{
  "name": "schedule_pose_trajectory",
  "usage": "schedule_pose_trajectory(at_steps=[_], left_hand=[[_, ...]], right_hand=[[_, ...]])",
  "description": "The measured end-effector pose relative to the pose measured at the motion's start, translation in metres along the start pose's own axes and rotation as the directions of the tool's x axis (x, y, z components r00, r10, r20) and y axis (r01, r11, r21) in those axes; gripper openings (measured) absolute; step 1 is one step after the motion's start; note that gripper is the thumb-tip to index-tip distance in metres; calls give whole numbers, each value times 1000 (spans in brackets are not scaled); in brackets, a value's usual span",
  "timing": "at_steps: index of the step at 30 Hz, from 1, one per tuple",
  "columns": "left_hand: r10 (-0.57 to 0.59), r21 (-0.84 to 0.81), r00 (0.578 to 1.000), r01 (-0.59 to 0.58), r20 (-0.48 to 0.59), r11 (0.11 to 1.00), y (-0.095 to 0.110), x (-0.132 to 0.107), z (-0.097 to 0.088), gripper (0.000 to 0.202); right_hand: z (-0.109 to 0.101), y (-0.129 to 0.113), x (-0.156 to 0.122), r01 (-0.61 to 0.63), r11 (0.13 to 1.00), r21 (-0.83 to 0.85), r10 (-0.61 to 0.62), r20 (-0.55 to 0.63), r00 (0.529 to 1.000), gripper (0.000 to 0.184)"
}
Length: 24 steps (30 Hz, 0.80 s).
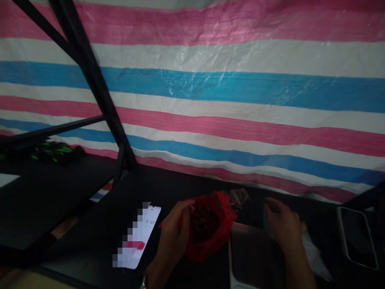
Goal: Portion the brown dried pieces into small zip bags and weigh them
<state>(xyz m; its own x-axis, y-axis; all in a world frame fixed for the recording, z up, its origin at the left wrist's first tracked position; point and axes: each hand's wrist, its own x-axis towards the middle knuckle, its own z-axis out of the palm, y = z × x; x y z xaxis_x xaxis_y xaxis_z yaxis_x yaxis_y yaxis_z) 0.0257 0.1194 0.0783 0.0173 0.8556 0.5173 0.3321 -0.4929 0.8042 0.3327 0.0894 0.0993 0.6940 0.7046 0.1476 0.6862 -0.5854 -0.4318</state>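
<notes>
A red plastic bag holding dark small pieces stands open on a black table. My left hand grips the bag's left rim with closed fingers. To the right of the bag, my right hand hovers with its fingers curled and blurred; I cannot tell whether it holds anything. A clear plastic bag lies under or beside my right wrist. A small dark crinkled packet sits just behind the red bag.
A phone with a lit screen lies left of the red bag. A grey tray sits below the hands, and another tray at the far right. A striped tarp hangs behind; black frame bars rise at the left.
</notes>
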Motion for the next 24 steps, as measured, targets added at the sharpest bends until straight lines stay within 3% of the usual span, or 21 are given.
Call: schedule_pose_trajectory(at_steps=[3, 6, 11, 14, 16, 18, 20, 21, 24], left_hand=[[18, 19, 1000, -17, -15, 1000, 1, 2, -1, 27], [34, 15, 999, -34, -3, 999, 2, 3, -3, 26], [47, 33, 999, -46, -19, 998, 5, 6, -3, 24], [58, 25, 998, -58, -12, 998, 8, 7, 1, 23], [65, 24, 998, -65, -11, 998, 11, 6, 3, 23], [72, 26, 997, -72, -9, 997, 12, 5, 4, 23], [78, 19, 997, -77, -12, 997, 13, 5, 6, 23], [76, 13, 997, -76, -15, 997, 13, 5, 6, 23], [54, 4, 998, -54, -26, 999, 12, 6, 7, 23]], right_hand=[[11, -4, 6, 49, 999, -11, -46, 175, 984, 38], [1, 4, 9, 2, 998, 59, -14, 190, 982, 38], [-67, 27, -12, -83, 955, 285, 105, -62, 993, 49], [-106, 45, -42, -140, 952, 273, 204, -223, 953, 55], [-115, 62, -65, -209, 952, 224, 267, -269, 926, 58], [-107, 82, -87, -256, 949, 184, 285, -156, 946, 57], [-85, 99, -104, -227, 959, 168, 210, 115, 971, 46], [-72, 105, -111, -215, 967, 135, 179, 240, 954, 42], [-37, 113, -122, -168, 986, -2, 159, 331, 930, 45]])
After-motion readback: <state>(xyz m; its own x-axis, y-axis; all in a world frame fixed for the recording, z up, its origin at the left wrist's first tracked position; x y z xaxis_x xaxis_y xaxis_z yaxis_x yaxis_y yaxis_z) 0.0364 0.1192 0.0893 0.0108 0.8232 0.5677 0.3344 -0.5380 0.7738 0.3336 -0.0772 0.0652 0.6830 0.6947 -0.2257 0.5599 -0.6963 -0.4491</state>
